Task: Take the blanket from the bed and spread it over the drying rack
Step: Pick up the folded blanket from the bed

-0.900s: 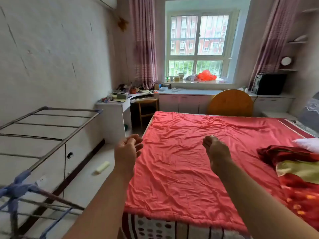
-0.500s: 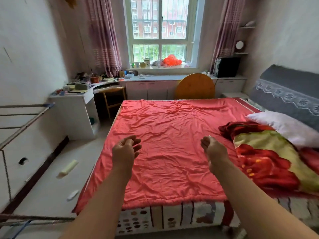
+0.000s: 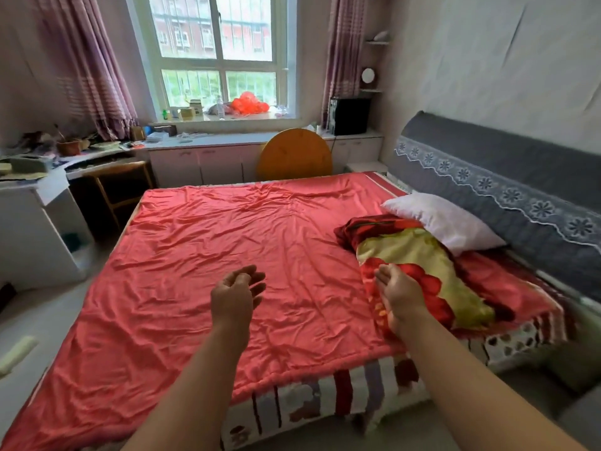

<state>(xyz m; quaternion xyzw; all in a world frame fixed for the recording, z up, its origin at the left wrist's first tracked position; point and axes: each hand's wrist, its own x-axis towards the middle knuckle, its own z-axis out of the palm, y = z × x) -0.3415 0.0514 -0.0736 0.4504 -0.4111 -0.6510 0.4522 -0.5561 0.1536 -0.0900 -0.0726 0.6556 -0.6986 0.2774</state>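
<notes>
A folded flowered blanket (image 3: 419, 258), red and yellow-green, lies on the right side of the bed next to a white pillow (image 3: 442, 219). A wrinkled coral-red cover (image 3: 227, 255) is spread flat over most of the bed. My left hand (image 3: 235, 292) hovers above the coral cover with its fingers loosely curled and nothing in it. My right hand (image 3: 398, 292) is stretched out over the near end of the flowered blanket, fingers apart, holding nothing. The drying rack is out of view.
A grey padded headboard (image 3: 504, 177) runs along the right wall. A cluttered white desk (image 3: 39, 187) stands at the left, with a wooden chair (image 3: 120, 183) and a round wooden tabletop (image 3: 294, 154) beyond the bed. A pale object (image 3: 16, 353) lies on the floor at the left.
The view has swung right: the drying rack has left the frame and the headboard and pillow have come in. Both hands have moved right, and my right hand now hovers over the flowered blanket.
</notes>
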